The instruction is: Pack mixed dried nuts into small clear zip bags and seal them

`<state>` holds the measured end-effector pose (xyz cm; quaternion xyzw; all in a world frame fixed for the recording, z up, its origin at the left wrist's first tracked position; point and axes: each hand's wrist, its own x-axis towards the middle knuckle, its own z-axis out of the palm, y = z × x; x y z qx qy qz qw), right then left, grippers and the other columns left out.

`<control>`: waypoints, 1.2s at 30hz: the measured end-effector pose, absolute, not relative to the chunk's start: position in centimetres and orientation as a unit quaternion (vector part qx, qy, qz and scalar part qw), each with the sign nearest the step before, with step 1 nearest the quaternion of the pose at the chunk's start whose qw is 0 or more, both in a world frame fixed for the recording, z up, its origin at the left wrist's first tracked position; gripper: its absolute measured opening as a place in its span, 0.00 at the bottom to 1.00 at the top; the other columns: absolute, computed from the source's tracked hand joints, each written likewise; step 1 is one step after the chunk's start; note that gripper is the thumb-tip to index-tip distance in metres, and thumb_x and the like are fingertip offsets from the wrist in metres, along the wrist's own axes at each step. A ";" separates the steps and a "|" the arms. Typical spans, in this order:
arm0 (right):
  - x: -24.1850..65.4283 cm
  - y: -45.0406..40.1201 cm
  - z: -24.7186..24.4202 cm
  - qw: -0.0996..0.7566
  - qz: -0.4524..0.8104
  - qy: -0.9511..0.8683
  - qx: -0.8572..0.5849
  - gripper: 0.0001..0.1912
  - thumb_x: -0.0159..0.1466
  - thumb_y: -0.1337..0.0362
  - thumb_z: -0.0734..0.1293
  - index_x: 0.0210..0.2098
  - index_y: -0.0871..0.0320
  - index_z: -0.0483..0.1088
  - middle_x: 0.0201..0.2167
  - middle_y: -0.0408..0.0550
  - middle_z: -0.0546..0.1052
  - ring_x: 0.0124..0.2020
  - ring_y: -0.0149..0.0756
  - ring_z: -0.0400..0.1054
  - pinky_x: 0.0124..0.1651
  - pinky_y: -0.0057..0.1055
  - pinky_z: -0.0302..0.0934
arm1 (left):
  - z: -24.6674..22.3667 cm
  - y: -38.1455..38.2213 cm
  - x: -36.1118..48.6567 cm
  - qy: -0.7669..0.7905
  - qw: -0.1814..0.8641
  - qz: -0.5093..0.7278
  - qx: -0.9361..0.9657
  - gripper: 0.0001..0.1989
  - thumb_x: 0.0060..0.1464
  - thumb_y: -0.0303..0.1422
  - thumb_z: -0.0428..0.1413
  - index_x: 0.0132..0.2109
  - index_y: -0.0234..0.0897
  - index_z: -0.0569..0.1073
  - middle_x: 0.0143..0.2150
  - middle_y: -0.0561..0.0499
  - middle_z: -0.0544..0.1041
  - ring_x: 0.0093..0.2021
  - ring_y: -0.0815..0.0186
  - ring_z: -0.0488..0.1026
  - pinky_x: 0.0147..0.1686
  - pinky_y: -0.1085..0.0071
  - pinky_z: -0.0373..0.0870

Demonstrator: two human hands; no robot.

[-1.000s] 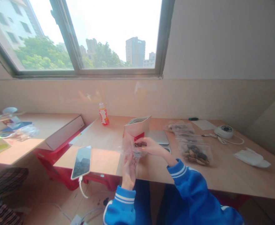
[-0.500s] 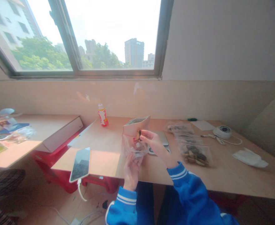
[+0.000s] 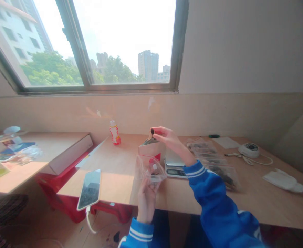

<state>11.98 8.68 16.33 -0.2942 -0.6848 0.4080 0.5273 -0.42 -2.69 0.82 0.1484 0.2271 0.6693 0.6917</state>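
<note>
A wooden table [image 3: 120, 162] is placed under a window [image 3: 125, 44], through which trees and buildings are seen, and daylight is thrown on the wood to the left of the hands. One dried mushroom slice [image 3: 150, 134] is pinched between the fingertips of the right hand [image 3: 168, 137], just over the open mouth of one stand-up pouch [image 3: 148, 151]; its long axis is nearly upright, slightly tilted. One clear zip bag [image 3: 153, 170] is gripped from below by the left hand [image 3: 146, 199], with its mouth turned upward, and the two hands are kept apart. By the right forearm, one digital scale [image 3: 176, 171] is partly covered. To the right of the hands, about four filled bags [image 3: 225, 174] are laid in an overlapping row; the exact count cannot be told. Farther right, one dome camera [image 3: 249, 150] is seen. To the left of the hands, one bottle [image 3: 114, 132] is stood upright and one phone [image 3: 90, 189] is laid at the table edge.
</note>
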 end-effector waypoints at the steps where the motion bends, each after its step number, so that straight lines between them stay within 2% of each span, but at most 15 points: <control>1: 12.1 8.8 16.3 0.501 0.385 -0.714 -0.302 0.19 0.55 0.58 0.71 0.44 0.59 0.73 0.43 0.50 0.77 0.43 0.37 0.71 0.48 0.36 0.65 | 1.0 -2.7 -0.4 0.225 0.689 0.671 0.153 0.18 0.53 0.35 0.57 0.52 0.40 0.74 0.59 0.45 0.70 0.61 0.55 0.64 0.58 0.56 0.63; 5: 12.3 8.5 16.2 0.468 0.316 -0.770 -0.298 0.15 0.59 0.61 0.67 0.44 0.59 0.73 0.42 0.49 0.77 0.43 0.36 0.71 0.47 0.34 0.65 | 1.5 -2.6 -0.5 0.234 0.684 0.671 0.162 0.17 0.52 0.34 0.57 0.50 0.40 0.75 0.57 0.45 0.72 0.59 0.55 0.67 0.57 0.57 0.65; 8: 12.2 8.1 16.1 0.463 0.314 -0.778 -0.286 0.13 0.59 0.63 0.67 0.43 0.59 0.73 0.41 0.48 0.77 0.42 0.35 0.71 0.46 0.32 0.65 | 1.4 -2.5 -0.4 0.237 0.686 0.673 0.143 0.16 0.53 0.33 0.56 0.49 0.41 0.75 0.57 0.46 0.72 0.59 0.56 0.67 0.56 0.57 0.66; 13: 11.7 8.1 15.4 0.480 0.327 -0.770 -0.264 0.12 0.60 0.67 0.64 0.43 0.59 0.73 0.40 0.48 0.77 0.41 0.35 0.71 0.45 0.32 0.65 | 1.1 -2.5 -0.6 0.233 0.689 0.674 0.133 0.16 0.54 0.32 0.55 0.51 0.39 0.74 0.57 0.45 0.72 0.59 0.55 0.66 0.57 0.56 0.64; 19: 11.1 8.3 14.1 0.522 0.275 -0.772 -0.235 0.13 0.61 0.68 0.62 0.43 0.56 0.73 0.43 0.48 0.76 0.45 0.35 0.70 0.48 0.32 0.65 | 1.0 -2.7 -0.9 0.236 0.692 0.668 0.137 0.18 0.54 0.32 0.55 0.52 0.40 0.73 0.59 0.47 0.70 0.59 0.56 0.66 0.56 0.59 0.64; 23: 11.1 8.0 13.6 0.520 0.245 -0.782 -0.242 0.15 0.62 0.69 0.61 0.47 0.56 0.71 0.40 0.48 0.77 0.41 0.34 0.71 0.45 0.32 0.66 | 1.5 -2.8 -0.8 0.236 0.689 0.668 0.153 0.18 0.54 0.32 0.55 0.53 0.39 0.73 0.58 0.45 0.71 0.59 0.55 0.66 0.53 0.61 0.67; 25: 11.1 7.8 13.4 0.503 0.226 -0.795 -0.252 0.14 0.62 0.70 0.60 0.46 0.56 0.72 0.38 0.48 0.78 0.39 0.35 0.72 0.44 0.33 0.66 | 1.8 -2.8 -0.7 0.238 0.688 0.667 0.159 0.19 0.54 0.33 0.55 0.54 0.38 0.72 0.58 0.44 0.72 0.58 0.55 0.67 0.51 0.62 0.68; 29: 11.4 7.6 13.0 0.488 0.181 -0.809 -0.271 0.13 0.62 0.71 0.61 0.43 0.56 0.73 0.42 0.49 0.78 0.45 0.37 0.71 0.51 0.36 0.64 | 1.6 -2.6 -0.3 0.249 0.689 0.660 0.164 0.19 0.53 0.34 0.56 0.52 0.37 0.74 0.57 0.42 0.72 0.57 0.56 0.68 0.52 0.62 0.68; 34: 12.0 6.3 13.3 0.555 0.168 -0.767 -0.277 0.17 0.63 0.71 0.59 0.48 0.53 0.71 0.51 0.48 0.74 0.57 0.37 0.64 0.61 0.39 0.55 | 0.1 -2.5 -0.7 0.227 0.689 0.666 0.172 0.20 0.50 0.31 0.57 0.52 0.39 0.74 0.61 0.45 0.68 0.61 0.54 0.63 0.58 0.57 0.62; 36: 12.3 5.3 13.6 0.579 0.164 -0.744 -0.291 0.15 0.63 0.70 0.58 0.46 0.54 0.71 0.49 0.48 0.75 0.56 0.37 0.64 0.60 0.38 0.55 | -0.3 -2.6 -1.0 0.221 0.686 0.670 0.177 0.21 0.48 0.28 0.56 0.51 0.39 0.74 0.62 0.46 0.67 0.63 0.53 0.60 0.59 0.56 0.60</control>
